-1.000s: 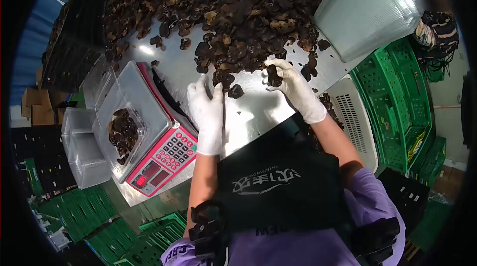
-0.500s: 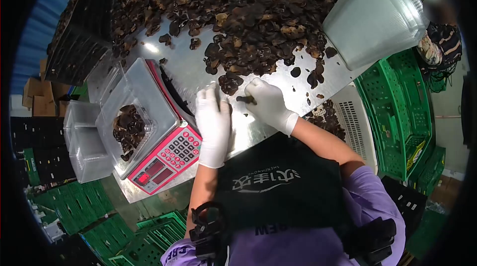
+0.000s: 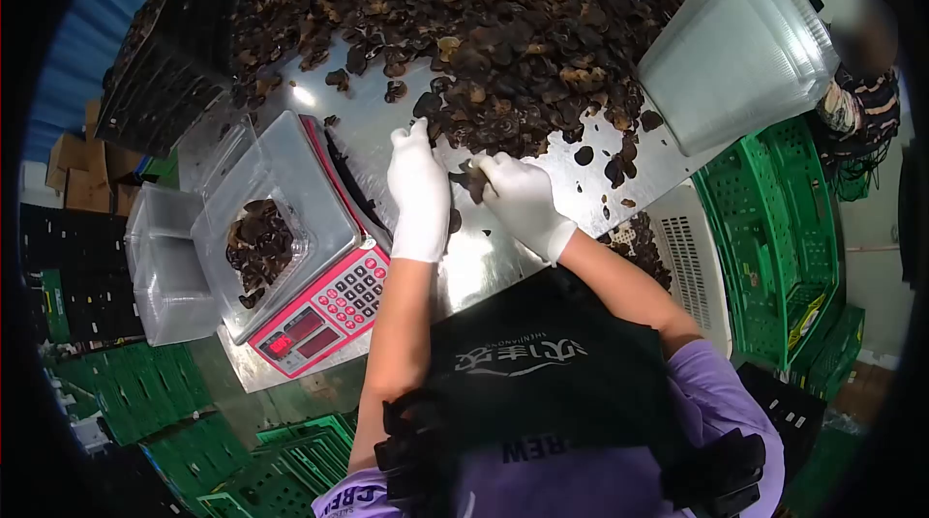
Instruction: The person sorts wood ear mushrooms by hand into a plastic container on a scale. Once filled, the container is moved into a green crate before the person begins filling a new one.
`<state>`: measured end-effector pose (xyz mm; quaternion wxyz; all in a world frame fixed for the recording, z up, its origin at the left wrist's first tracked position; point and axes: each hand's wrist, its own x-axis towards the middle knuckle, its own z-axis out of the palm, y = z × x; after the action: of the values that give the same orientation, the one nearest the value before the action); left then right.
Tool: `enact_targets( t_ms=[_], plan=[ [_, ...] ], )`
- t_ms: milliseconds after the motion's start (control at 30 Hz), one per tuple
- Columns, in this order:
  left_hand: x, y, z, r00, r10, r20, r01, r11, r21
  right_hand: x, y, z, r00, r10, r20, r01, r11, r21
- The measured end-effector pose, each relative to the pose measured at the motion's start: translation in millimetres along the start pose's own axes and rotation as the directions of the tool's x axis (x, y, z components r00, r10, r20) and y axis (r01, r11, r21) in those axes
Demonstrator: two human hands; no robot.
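Observation:
A large heap of dark brown wood ear mushrooms point(image 3: 542, 44) covers the far part of the metal table point(image 3: 474, 262). My left hand point(image 3: 419, 194), in a white glove, reaches to the heap's near edge. Its fingers are bent together by the dark pieces, and what lies between them is hidden. To its right my right hand point(image 3: 523, 201), gloved too, pinches a dark wood ear piece point(image 3: 475, 181) between thumb and fingers. Left of my hands, a clear plastic tub point(image 3: 308, 245) with wood ear mushrooms in it lies on a red and white digital scale point(image 3: 334, 310).
Stacked clear tubs point(image 3: 735, 54) stand at the table's right; more clear tubs point(image 3: 169, 266) are at the left. A black crate point(image 3: 174, 54) sits at the back left. Green crates point(image 3: 774, 228) and a white basket point(image 3: 687, 257) stand beyond the right edge.
My left hand has moved forward to the heap's edge. My right hand has lifted slightly, and the wood ear piece in it shows more fully. The view has shifted a little.

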<state>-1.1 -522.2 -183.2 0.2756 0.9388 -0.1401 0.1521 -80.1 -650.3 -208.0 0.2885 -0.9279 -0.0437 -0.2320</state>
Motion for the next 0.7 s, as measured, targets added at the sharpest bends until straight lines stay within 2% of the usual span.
enact_targets(
  t_ms=[33,100,167,200,233,300,333,367,433,500,533,567,600,667,700],
  plan=[
    [8,2,3,0.999,0.031,0.01,-0.031,0.997,0.068,-6,0,-1,0.996,-0.027,-0.087,0.027,1.0,-0.006],
    [22,-5,11,0.999,0.012,0.044,-0.016,0.995,0.098,-14,2,-8,0.998,0.008,-0.056,-0.008,1.0,-0.005],
    [29,-14,18,0.992,-0.017,0.125,-0.003,0.987,0.158,-21,4,-19,0.994,0.106,0.022,-0.108,0.986,0.126],
    [27,-4,3,0.998,-0.02,0.065,0.011,0.991,0.133,-24,4,-28,0.987,0.124,0.105,-0.132,0.988,0.075],
    [23,1,-7,0.993,0.028,-0.113,-0.024,0.999,0.037,-21,2,-36,0.987,0.125,0.101,-0.133,0.988,0.073],
    [16,7,-35,0.996,-0.08,-0.043,0.076,0.992,-0.096,-21,-2,-45,0.93,0.23,0.285,-0.256,0.965,0.057],
    [8,5,-42,0.995,-0.08,-0.061,0.07,0.984,-0.163,-21,0,-43,0.94,0.182,0.289,-0.204,0.978,0.048],
    [-1,5,-53,0.993,-0.115,-0.01,0.109,0.967,-0.231,-20,-2,-42,0.94,0.181,0.291,-0.204,0.978,0.05],
    [-26,2,-59,0.998,-0.064,-0.001,0.063,0.988,-0.144,-7,-16,-44,0.9,0.24,0.365,-0.23,0.971,-0.07],
    [-54,5,-61,0.984,-0.128,0.125,0.144,0.982,-0.124,-2,-15,-37,0.906,0.205,0.369,-0.196,0.979,-0.064],
    [-65,7,-58,0.992,-0.066,0.105,0.079,0.989,-0.124,0,-14,-32,0.925,0.162,0.342,-0.153,0.987,-0.054],
    [-75,10,-60,0.973,-0.09,0.213,0.097,0.995,-0.02,3,-15,-28,0.942,0.119,0.315,-0.11,0.993,-0.046],
    [-77,10,-57,0.95,-0.12,0.289,0.121,0.993,0.015,9,-18,-30,0.909,0.162,0.385,-0.137,0.986,-0.092],
    [-73,11,-54,0.865,-0.216,0.454,0.205,0.976,0.073,18,-18,-20,0.889,0.187,0.417,-0.156,0.982,-0.107],
    [-68,13,-52,0.866,-0.22,0.448,0.21,0.975,0.073,21,-17,-15,0.868,0.216,0.447,-0.179,0.976,-0.125]
  ],
)
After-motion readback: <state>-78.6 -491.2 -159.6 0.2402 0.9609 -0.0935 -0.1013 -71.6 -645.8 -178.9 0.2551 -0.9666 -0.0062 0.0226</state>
